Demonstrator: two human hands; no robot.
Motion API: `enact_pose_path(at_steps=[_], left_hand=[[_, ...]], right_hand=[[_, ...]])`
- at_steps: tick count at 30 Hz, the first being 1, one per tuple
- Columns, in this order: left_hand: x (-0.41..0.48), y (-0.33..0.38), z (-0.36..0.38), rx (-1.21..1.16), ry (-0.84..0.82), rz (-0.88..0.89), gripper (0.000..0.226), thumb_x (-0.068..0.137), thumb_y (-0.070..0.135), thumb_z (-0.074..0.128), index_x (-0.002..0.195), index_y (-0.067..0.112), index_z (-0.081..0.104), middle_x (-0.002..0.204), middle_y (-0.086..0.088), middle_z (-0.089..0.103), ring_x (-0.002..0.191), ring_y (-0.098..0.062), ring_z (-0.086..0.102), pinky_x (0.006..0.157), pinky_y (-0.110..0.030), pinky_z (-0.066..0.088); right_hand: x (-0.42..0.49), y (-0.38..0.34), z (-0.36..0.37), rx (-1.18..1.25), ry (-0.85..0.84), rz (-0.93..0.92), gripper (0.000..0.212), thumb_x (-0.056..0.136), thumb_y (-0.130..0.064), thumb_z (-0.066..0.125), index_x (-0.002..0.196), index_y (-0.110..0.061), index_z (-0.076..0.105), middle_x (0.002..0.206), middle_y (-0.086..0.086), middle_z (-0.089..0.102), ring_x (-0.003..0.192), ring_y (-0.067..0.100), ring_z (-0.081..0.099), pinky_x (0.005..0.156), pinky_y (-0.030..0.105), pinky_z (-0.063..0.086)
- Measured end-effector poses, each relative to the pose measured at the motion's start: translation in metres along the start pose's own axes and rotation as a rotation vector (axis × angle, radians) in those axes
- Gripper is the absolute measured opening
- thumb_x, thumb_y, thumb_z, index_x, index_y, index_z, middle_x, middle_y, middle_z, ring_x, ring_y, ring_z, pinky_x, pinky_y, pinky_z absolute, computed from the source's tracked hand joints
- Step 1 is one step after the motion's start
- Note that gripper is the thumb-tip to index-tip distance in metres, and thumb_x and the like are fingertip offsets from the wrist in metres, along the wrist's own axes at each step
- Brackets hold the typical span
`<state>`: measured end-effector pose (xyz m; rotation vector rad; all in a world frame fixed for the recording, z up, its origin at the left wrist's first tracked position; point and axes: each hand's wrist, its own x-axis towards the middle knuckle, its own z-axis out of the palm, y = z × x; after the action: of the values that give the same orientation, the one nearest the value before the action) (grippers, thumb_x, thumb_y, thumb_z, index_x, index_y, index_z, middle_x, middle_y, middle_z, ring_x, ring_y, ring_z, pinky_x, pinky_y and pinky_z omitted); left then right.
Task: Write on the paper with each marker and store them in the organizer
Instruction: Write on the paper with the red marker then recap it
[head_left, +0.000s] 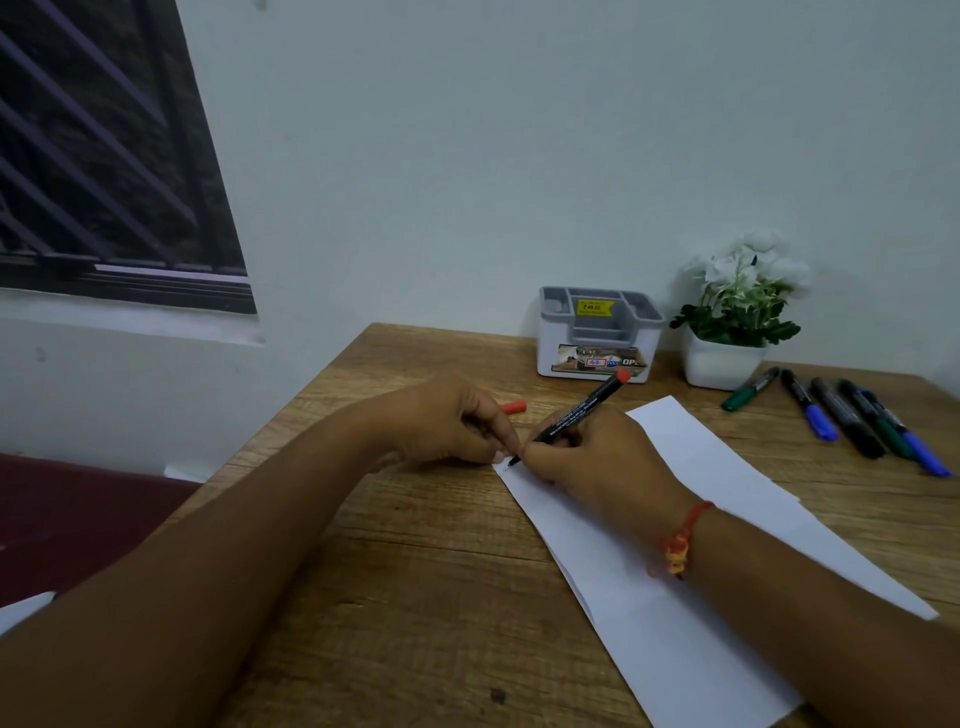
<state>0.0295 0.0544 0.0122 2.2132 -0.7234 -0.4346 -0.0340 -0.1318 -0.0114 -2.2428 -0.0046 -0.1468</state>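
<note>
Marker (576, 410) with a black barrel and a red end plug stands slanted in the head view. Its tip is down on the far left corner of the paper (701, 519), which lies on the table (415, 571). The right hand (587, 457) pinches the barrel low, near the nib. The left hand (447, 421) is curled just beside it, holding the red cap (514, 407), with its fingertips at the paper's corner. The two hands nearly touch.

The marker looks light, stiff and smooth, so I judge a low grip suits writing and a mid-barrel grip suits carrying. The thin paper would slide easily if it were not pinned down.

The organizer (597, 332) stands at the back of the table beside a plant pot (722, 364), and no marker shows in it. The capped loose markers (847, 421) lie well apart to the right.
</note>
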Motion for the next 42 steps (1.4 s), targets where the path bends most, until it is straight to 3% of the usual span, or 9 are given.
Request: enact_pose_path(at_steps=[3, 8, 12, 16, 21, 26, 32, 37, 42], left_hand=[[-0.0006, 0.0014, 0.0002, -0.023, -0.01, -0.005, 0.019, 0.084, 0.006, 0.072, 0.094, 0.02, 0.078, 0.089, 0.003, 0.074, 0.081, -0.01, 0.065, 0.076, -0.024, 0.052], [-0.0011, 0.0012, 0.0, -0.023, -0.016, -0.008, 0.018, 0.084, 0.006, 0.071, 0.096, 0.019, 0.078, 0.085, 0.007, 0.073, 0.077, -0.003, 0.062, 0.073, -0.02, 0.048], [-0.0001, 0.0011, -0.0001, -0.014, -0.01, -0.005, 0.019, 0.084, 0.006, 0.072, 0.095, 0.021, 0.078, 0.088, 0.008, 0.075, 0.084, -0.007, 0.065, 0.083, -0.025, 0.053], [-0.0002, 0.0005, 0.0003, -0.013, -0.002, 0.004, 0.02, 0.084, 0.006, 0.071, 0.094, 0.021, 0.078, 0.092, 0.002, 0.075, 0.082, -0.012, 0.064, 0.083, -0.031, 0.053], [-0.0004, 0.0004, 0.0002, -0.006, -0.003, -0.005, 0.02, 0.084, 0.008, 0.071, 0.094, 0.023, 0.078, 0.093, 0.003, 0.075, 0.086, -0.015, 0.065, 0.087, -0.036, 0.054], [0.0, -0.0001, 0.0001, -0.022, -0.01, -0.008, 0.019, 0.084, 0.006, 0.072, 0.094, 0.021, 0.078, 0.091, 0.006, 0.075, 0.082, -0.008, 0.065, 0.08, -0.023, 0.053], [0.0006, -0.0016, 0.0002, -0.047, -0.014, -0.002, 0.021, 0.083, 0.002, 0.071, 0.097, 0.018, 0.077, 0.095, -0.003, 0.074, 0.086, -0.012, 0.066, 0.085, -0.028, 0.054], [0.0017, -0.0028, -0.0002, -0.059, -0.024, -0.003, 0.026, 0.083, -0.002, 0.07, 0.103, 0.015, 0.072, 0.1, -0.011, 0.071, 0.086, -0.014, 0.066, 0.086, -0.03, 0.055], [0.0024, -0.0036, 0.0001, -0.074, -0.03, -0.018, 0.026, 0.083, -0.001, 0.07, 0.104, 0.015, 0.071, 0.094, -0.006, 0.071, 0.082, -0.01, 0.067, 0.084, -0.028, 0.054]], right_hand=[[-0.0007, -0.0017, -0.0007, -0.011, -0.006, 0.019, 0.026, 0.076, -0.041, 0.073, 0.086, -0.017, 0.077, 0.075, 0.0, 0.072, 0.077, 0.014, 0.067, 0.066, 0.034, 0.053], [-0.0018, -0.0008, 0.0, -0.026, 0.007, 0.028, 0.029, 0.076, -0.042, 0.072, 0.084, -0.015, 0.076, 0.071, 0.0, 0.069, 0.071, 0.011, 0.063, 0.061, 0.029, 0.047], [-0.0004, -0.0001, 0.0014, -0.044, 0.035, 0.029, 0.029, 0.078, -0.042, 0.072, 0.086, -0.014, 0.075, 0.075, 0.004, 0.07, 0.074, 0.015, 0.064, 0.062, 0.032, 0.049], [-0.0003, -0.0002, 0.0, -0.029, 0.042, 0.031, 0.025, 0.079, -0.037, 0.073, 0.084, -0.013, 0.076, 0.076, 0.005, 0.072, 0.078, 0.018, 0.069, 0.068, 0.038, 0.056], [-0.0015, -0.0006, -0.0004, -0.016, 0.055, 0.05, 0.023, 0.08, -0.037, 0.073, 0.078, -0.014, 0.074, 0.067, 0.0, 0.068, 0.069, 0.011, 0.063, 0.057, 0.025, 0.045], [-0.0022, -0.0026, -0.0003, -0.039, 0.02, 0.053, 0.022, 0.08, -0.038, 0.073, 0.084, -0.017, 0.075, 0.074, 0.0, 0.07, 0.075, 0.012, 0.065, 0.062, 0.028, 0.049], [-0.0018, -0.0014, -0.0009, -0.031, 0.031, 0.052, 0.02, 0.081, -0.036, 0.072, 0.087, -0.017, 0.075, 0.077, 0.001, 0.072, 0.078, 0.015, 0.068, 0.065, 0.03, 0.052], [-0.0001, -0.0015, -0.0011, -0.039, 0.03, 0.05, 0.024, 0.079, -0.034, 0.071, 0.088, -0.013, 0.076, 0.08, 0.006, 0.074, 0.081, 0.019, 0.07, 0.075, 0.042, 0.058], [0.0008, 0.0004, -0.0012, -0.031, 0.036, 0.061, 0.021, 0.08, -0.034, 0.071, 0.089, -0.015, 0.075, 0.08, 0.004, 0.072, 0.08, 0.016, 0.068, 0.065, 0.031, 0.052]])
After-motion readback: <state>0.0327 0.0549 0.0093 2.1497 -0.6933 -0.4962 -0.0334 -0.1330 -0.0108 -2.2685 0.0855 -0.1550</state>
